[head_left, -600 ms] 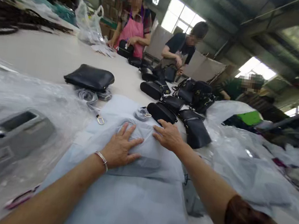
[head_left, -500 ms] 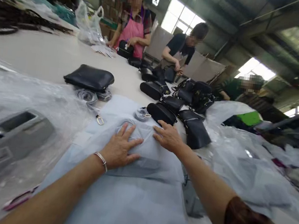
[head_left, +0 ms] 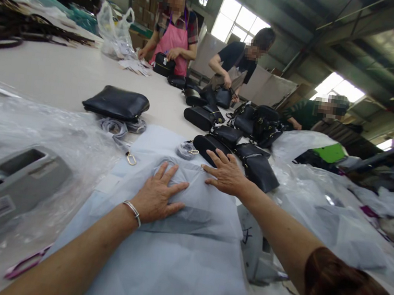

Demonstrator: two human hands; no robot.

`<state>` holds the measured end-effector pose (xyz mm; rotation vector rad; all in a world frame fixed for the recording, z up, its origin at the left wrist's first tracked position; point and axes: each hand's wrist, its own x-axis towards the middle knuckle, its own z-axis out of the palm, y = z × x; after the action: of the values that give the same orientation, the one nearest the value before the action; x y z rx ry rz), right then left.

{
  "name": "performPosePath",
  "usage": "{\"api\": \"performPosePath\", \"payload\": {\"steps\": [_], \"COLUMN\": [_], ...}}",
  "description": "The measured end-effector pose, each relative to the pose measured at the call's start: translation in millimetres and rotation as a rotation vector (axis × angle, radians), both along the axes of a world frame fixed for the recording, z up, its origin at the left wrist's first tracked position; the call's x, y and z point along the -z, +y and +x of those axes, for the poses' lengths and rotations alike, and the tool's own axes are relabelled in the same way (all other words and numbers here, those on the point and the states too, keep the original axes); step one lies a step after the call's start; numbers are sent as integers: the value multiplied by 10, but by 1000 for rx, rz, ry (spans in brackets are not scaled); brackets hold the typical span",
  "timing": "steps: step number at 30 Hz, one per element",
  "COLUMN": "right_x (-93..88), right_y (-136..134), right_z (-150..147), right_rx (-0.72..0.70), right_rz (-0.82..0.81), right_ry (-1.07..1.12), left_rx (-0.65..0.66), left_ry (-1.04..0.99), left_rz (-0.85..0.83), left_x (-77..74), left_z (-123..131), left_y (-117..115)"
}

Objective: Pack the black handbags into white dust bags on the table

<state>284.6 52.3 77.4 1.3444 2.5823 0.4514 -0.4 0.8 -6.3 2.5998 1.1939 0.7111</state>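
Pale tissue paper (head_left: 180, 271) lies in front of me, folded over a dark item that shows only faintly through it. My left hand (head_left: 159, 193) rests flat on the wrapped part, its fingers spread. My right hand (head_left: 228, 173) is at the far right corner of the paper, fingers apart and holding nothing; whether it touches the paper I cannot tell. Just beyond the wrapped part sits a coiled strap (head_left: 186, 151) in clear wrap with a gold clasp. Another coiled strap (head_left: 114, 128), also with a gold clasp, lies farther left by a black bag (head_left: 117, 103).
Several black bags (head_left: 211, 147) crowd the table beyond my right hand. A grey tape dispenser (head_left: 28, 183) stands on plastic film at left, with pink-handled scissors (head_left: 27, 260) nearer. Plastic bags (head_left: 325, 217) spread out at right. Three people work across the table.
My right hand has lifted slightly and shifted right, its fingers spreading wider. The left hand stays in place on the paper.
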Motion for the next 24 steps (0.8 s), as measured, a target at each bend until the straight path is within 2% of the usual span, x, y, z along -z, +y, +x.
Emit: {"api": "performPosePath", "payload": {"steps": [7, 9, 11, 13, 15, 18, 20, 24], "right_x": [-61, -67, -76, -79, -57, 52, 169, 387], "right_y": [189, 228, 243, 224, 161, 8, -91, -125], "right_z": [92, 116, 132, 130, 100, -16, -132, -325], "right_rx": [-98, -58, 43, 125, 113, 5, -24, 101], "right_rz": [-20, -25, -7, 38, 82, 88, 61, 5], "right_ry": [-20, -6, 58, 190, 351, 512, 527, 459], "left_rx": [-1, -1, 0, 0, 1, 1, -1, -5], "left_ry": [2, 9, 13, 13, 12, 7, 5, 21], "left_rz": [3, -5, -11, -12, -10, 1, 10, 9], "left_x": [0, -11, -22, -27, -27, -17, -12, -15], "left_z": [-11, -13, -14, -15, -15, -13, -12, -12], "left_y": [-3, -7, -9, -10, -10, -11, -13, -14]}}
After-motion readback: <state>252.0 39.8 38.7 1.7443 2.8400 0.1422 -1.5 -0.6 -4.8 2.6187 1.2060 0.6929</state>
